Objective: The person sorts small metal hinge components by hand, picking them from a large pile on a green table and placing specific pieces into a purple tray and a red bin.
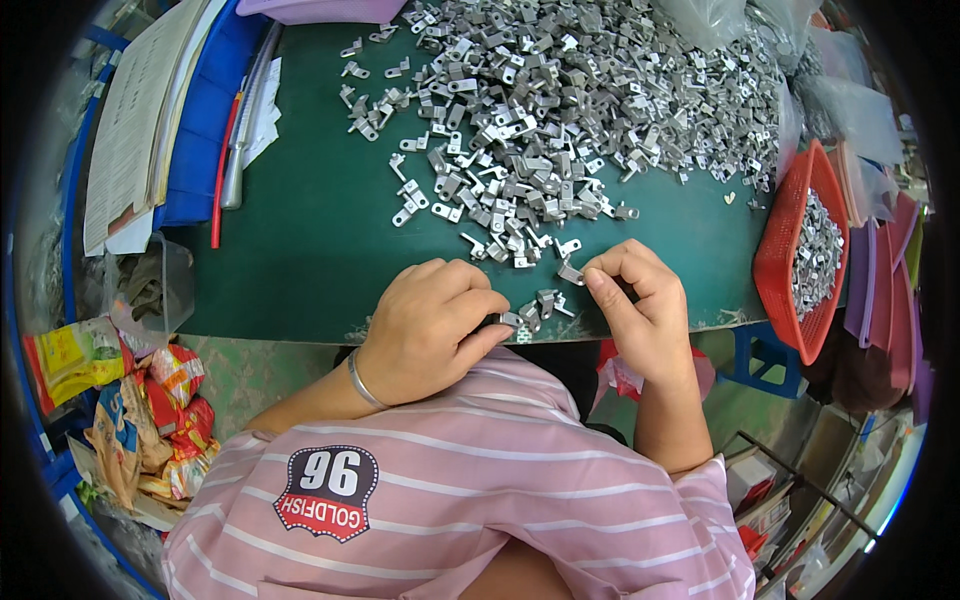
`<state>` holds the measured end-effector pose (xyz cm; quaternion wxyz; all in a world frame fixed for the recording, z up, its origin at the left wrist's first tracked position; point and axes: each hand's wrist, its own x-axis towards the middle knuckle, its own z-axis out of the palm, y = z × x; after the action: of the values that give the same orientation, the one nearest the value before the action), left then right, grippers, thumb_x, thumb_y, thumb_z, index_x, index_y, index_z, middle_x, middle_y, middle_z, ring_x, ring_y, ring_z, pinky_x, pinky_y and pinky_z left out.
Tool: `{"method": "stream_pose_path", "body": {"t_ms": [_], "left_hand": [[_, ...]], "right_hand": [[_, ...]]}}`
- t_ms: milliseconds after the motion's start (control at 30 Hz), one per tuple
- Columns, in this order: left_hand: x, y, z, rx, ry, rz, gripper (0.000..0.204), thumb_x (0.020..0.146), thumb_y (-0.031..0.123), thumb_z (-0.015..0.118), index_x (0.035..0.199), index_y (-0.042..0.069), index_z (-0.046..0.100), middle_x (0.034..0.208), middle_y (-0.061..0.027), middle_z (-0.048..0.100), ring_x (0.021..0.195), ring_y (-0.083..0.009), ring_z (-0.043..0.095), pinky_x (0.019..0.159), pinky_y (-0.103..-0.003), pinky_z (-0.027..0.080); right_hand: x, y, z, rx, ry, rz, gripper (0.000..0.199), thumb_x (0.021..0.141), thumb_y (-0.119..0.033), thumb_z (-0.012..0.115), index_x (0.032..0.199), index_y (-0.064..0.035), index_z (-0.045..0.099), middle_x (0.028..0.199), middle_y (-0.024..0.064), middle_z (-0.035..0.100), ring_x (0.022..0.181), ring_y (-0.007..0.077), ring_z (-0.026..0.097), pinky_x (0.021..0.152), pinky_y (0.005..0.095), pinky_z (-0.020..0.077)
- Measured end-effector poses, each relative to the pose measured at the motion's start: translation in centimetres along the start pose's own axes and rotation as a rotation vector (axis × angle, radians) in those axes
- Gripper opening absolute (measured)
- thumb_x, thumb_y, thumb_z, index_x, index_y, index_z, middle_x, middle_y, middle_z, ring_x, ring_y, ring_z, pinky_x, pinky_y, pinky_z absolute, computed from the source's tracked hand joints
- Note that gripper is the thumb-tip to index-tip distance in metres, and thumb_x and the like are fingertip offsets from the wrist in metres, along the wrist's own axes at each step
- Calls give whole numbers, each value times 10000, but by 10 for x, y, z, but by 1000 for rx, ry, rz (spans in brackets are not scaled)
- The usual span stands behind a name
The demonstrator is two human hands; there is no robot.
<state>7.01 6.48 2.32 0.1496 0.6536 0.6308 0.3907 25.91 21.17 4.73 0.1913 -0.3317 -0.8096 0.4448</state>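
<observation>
At far left, beyond the table edge, crumpled yellow and red snack wrappers point(120, 400) in a heap. Above them, a stack of white paper sheets point(135, 110) on a blue plastic folder point(205, 120), with a red pen point(222, 170) just beside it. Across the middle, a dark green table mat point(300, 230) under a wide pile of small grey bent metal brackets point(580, 100), thinning toward the near edge. Near that edge, the left hand point(430, 320), silver bangle on the wrist, curled knuckles-up with thumb and fingers closed on a small grey metal bracket point(508, 320). Just right of it, a few loose brackets point(545, 300) on the mat between the hands. Then the right hand point(640, 300), fingertips pinched narrowly on another small grey bracket point(570, 272), held just above the mat. Further right, a red plastic mesh basket point(775, 250), tilted, part-filled with more grey brackets.
</observation>
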Motion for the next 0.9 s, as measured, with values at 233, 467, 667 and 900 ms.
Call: {"method": "stream_pose_path", "body": {"t_ms": [233, 467, 667, 900], "left_hand": [[3, 0, -4, 13, -21, 1, 196, 741, 151, 783, 898, 82, 687, 879, -55, 593, 764, -261, 573, 697, -378, 460], [0, 1, -1, 7, -5, -15, 216, 713, 164, 817, 881, 92, 701, 868, -53, 607, 759, -259, 584, 678, -375, 453], [0, 1, -2, 15, 4, -7, 214, 716, 163, 815, 880, 87, 702, 868, -52, 605, 757, -257, 582, 679, -374, 455], [-1, 2, -1, 15, -6, -2, 202, 741, 161, 792, 893, 86, 685, 875, -54, 590, 769, -259, 573, 691, -376, 455]], "right_hand": [[1, 5, -9, -219, -38, -158, 59, 821, -1, 684, 879, 6, 676, 804, 109, 602, 734, 292, 590, 668, 378, 477], [20, 14, 12, -414, 165, -376, 119, 781, -13, 720, 881, -40, 661, 827, 81, 579, 781, 297, 577, 699, 398, 465], [17, 14, 10, -403, 127, -371, 141, 777, -7, 720, 882, -51, 639, 847, 71, 577, 788, 296, 560, 696, 403, 447], [12, 19, 9, -356, 196, -482, 204, 724, 14, 750, 891, -49, 651, 894, 71, 630, 804, 281, 597, 706, 376, 449]]}}
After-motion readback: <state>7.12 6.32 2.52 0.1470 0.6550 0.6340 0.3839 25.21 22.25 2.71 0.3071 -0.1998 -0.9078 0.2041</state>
